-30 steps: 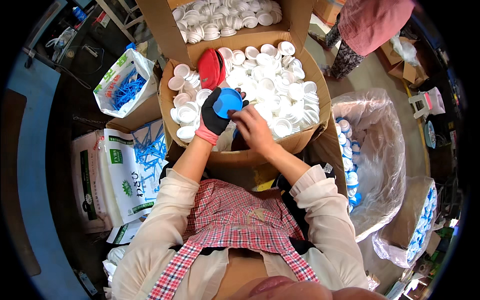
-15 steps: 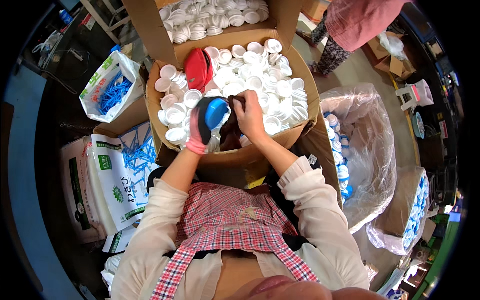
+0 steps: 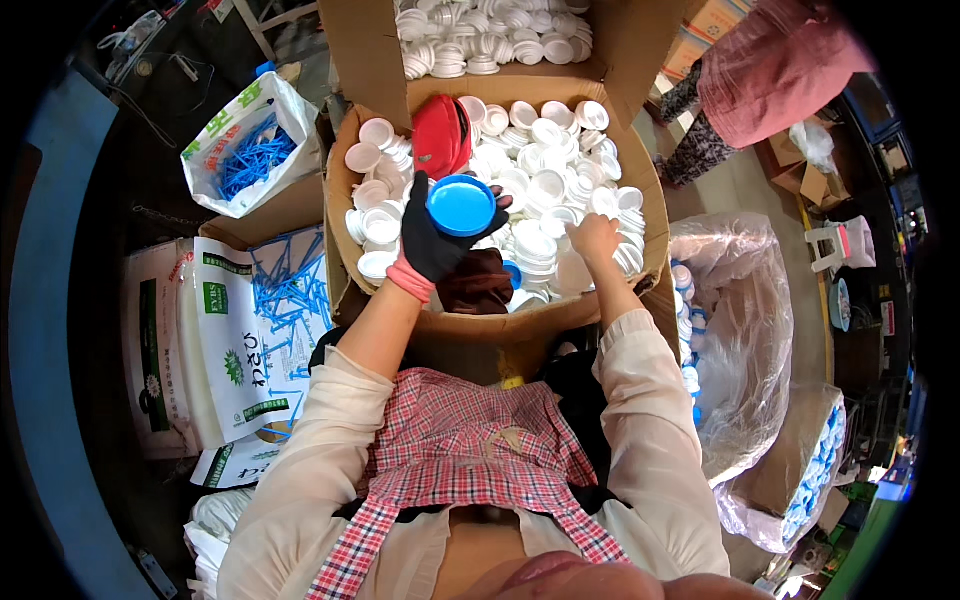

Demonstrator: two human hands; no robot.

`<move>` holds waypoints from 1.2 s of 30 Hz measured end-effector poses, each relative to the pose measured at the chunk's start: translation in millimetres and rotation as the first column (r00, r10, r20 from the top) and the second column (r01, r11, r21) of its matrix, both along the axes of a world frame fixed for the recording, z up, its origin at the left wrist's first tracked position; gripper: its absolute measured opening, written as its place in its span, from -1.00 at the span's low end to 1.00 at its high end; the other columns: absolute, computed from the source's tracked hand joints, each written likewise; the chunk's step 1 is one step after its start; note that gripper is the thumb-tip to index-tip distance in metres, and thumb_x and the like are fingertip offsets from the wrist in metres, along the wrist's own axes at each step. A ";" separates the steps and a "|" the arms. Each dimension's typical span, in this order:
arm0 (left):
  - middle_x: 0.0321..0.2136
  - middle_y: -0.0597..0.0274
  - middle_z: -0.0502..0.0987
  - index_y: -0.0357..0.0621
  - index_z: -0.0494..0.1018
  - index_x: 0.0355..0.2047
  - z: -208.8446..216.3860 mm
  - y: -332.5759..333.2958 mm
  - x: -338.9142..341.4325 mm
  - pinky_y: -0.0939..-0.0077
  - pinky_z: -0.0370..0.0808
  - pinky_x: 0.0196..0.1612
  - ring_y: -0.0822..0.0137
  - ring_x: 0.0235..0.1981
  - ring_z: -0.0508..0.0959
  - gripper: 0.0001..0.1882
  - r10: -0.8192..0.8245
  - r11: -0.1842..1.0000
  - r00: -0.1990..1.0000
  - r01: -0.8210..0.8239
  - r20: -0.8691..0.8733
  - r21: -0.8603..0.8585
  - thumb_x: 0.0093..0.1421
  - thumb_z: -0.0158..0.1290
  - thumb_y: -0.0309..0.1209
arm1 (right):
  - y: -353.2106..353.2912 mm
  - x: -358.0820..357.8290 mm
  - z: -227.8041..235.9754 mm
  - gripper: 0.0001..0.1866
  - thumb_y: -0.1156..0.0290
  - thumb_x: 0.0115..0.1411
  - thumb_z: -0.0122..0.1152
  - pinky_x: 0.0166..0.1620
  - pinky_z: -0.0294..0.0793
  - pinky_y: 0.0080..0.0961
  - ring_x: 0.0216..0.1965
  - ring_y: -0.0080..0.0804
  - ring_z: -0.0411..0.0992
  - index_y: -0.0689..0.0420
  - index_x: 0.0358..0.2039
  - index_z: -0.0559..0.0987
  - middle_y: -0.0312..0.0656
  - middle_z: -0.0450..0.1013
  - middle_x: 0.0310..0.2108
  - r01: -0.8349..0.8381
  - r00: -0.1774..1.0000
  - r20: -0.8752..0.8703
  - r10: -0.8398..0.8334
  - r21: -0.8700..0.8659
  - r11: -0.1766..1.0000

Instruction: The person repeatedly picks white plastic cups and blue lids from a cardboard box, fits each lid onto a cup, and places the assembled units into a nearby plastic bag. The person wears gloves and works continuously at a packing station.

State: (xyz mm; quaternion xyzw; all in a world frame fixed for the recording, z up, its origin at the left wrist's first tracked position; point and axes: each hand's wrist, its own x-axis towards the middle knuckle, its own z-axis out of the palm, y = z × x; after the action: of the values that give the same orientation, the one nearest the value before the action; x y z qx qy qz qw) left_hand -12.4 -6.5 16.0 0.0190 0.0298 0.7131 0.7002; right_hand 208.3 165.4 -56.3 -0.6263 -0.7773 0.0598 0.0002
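My left hand (image 3: 434, 238), in a black glove with a pink cuff, holds a round blue lid (image 3: 461, 205) with its hollow side up. The fingers wrap round the lid's rim. Over the right part of a heap of white plastic lids (image 3: 545, 190), my bare right hand (image 3: 597, 240) is curled with its fingers drawn together. What its fingertips hold, if anything, is hidden. A dark brown cloth (image 3: 477, 283) lies on the heap below my left hand, and a bit of another blue piece (image 3: 513, 274) shows beside it. A red zipped pouch (image 3: 440, 138) rests farther back on the lids.
The heap fills a cardboard box (image 3: 450, 326); another white heap (image 3: 490, 38) lies behind it. At left are a bag of blue sticks (image 3: 255, 158) and loose blue sticks (image 3: 290, 290). A clear plastic liner (image 3: 745, 330) with blue-and-white pieces stands right. A person (image 3: 765, 75) stands far right.
My right hand has left the brown cloth and moved right onto the white lids. My left hand has turned the blue lid hollow side up. The cloth now lies on the heap.
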 end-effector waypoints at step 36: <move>0.10 -0.03 0.34 -0.26 0.08 0.23 23.7 -4.5 44.2 0.24 0.31 0.18 0.15 0.14 0.35 -0.44 0.180 0.976 0.919 -0.124 -0.351 0.177 0.41 -0.46 -0.10 | -117.0 -25.2 130.3 -0.47 0.44 -0.08 0.39 -0.29 0.44 -0.58 -0.27 -0.46 0.37 0.18 -0.06 0.43 -0.16 0.34 -0.19 -0.478 0.200 -0.897 0.395 0.263 0.838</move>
State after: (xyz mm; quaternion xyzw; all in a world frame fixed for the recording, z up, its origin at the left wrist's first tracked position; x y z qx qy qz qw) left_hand 31.7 -11.1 39.6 0.2017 0.1070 0.7497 0.6211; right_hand 183.1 48.4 74.0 -0.2313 -0.7758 0.4293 0.4005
